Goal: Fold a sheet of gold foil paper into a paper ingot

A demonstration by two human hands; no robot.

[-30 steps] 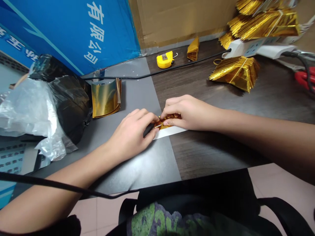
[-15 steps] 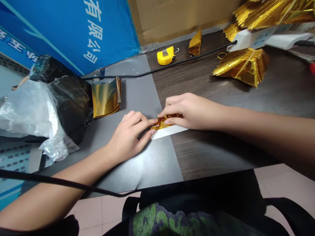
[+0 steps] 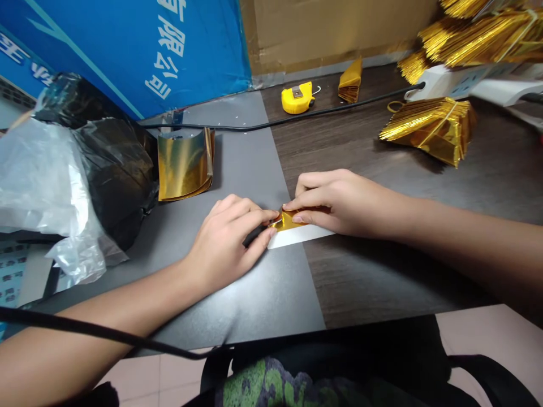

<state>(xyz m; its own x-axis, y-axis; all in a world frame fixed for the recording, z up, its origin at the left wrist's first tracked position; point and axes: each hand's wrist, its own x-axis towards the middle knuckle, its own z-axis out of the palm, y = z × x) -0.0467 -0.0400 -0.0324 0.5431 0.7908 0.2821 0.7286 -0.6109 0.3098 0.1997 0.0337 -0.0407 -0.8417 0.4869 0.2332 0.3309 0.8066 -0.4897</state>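
A sheet of gold foil paper (image 3: 288,220) lies on the table under my fingers, partly folded, with a white strip (image 3: 299,236) along its near edge. My left hand (image 3: 233,237) pinches the sheet's left end between thumb and index finger. On its right part rests my right hand (image 3: 335,200), thumb and fingertips closed on the foil and pressing it down. The right portion of the sheet is hidden beneath that hand. To the left stands a curved stack of gold foil sheets (image 3: 184,167).
Behind the hands are a yellow tape measure (image 3: 297,98), a small folded gold bundle (image 3: 350,82) and a black cable (image 3: 237,129). Banded gold foil bundles (image 3: 432,130) lie at right near a white power strip (image 3: 458,79). Black and clear plastic bags (image 3: 114,169) bulge at left.
The view has shifted, so both hands and the foil sit slightly farther right and lower. Both hands keep hold of the foil, with the fingers moving only a little.
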